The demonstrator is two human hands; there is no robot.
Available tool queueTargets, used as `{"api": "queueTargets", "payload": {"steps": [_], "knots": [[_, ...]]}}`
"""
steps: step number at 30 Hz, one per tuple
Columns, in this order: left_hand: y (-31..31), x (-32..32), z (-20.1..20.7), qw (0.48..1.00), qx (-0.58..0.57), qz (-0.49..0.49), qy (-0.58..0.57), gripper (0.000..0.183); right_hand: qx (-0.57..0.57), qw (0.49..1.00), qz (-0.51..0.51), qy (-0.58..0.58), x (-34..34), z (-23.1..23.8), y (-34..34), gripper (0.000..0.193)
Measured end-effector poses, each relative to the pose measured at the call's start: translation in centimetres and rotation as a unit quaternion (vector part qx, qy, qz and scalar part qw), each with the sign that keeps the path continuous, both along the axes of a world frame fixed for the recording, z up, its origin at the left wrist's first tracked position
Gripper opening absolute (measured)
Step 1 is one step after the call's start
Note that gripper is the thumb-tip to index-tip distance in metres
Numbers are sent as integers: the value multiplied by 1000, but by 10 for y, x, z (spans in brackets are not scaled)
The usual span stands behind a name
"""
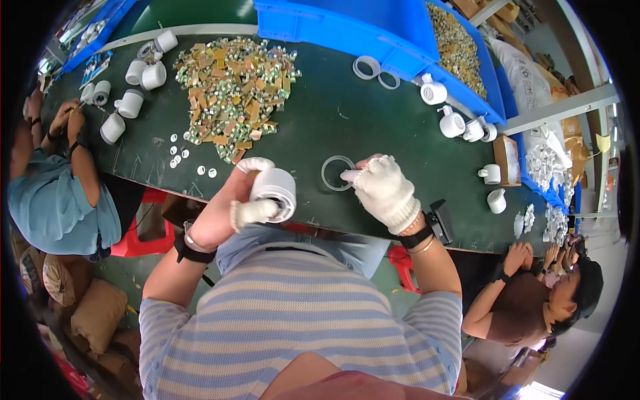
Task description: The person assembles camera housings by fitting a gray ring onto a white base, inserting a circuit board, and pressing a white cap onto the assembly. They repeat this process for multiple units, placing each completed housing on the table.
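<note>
My left hand [223, 210], with white knitted covers on its fingertips, is wrapped round a white cylindrical housing [275, 183] at the table's near edge. The housing is tilted, its open end with a grey inside facing down toward me, and a covered finger lies at that opening. To the right, my right hand [385, 190] wears a white knitted glove and pinches a thin translucent ring [324, 175] by its right side. Ring and housing are apart. Several small white discs [185, 153] lie on the table beyond my left hand.
A heap of small circuit boards [237, 87] covers the back left of the green table [320, 120]. White housings stand left [153, 76] and right [452, 124]. Blue bins [353, 33] line the back. Co-workers sit left [60, 193] and right [517, 300].
</note>
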State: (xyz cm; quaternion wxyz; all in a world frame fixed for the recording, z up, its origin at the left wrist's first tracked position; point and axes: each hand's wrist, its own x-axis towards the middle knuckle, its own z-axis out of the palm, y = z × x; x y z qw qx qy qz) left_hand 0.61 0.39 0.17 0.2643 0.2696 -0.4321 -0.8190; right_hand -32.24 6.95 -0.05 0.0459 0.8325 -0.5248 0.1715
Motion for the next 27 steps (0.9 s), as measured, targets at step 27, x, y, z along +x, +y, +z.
{"api": "queueTargets", "payload": {"steps": [27], "knots": [[2, -33, 1, 997, 48, -23, 48, 75, 114, 807, -47, -577, 54, 39, 44, 22]]}}
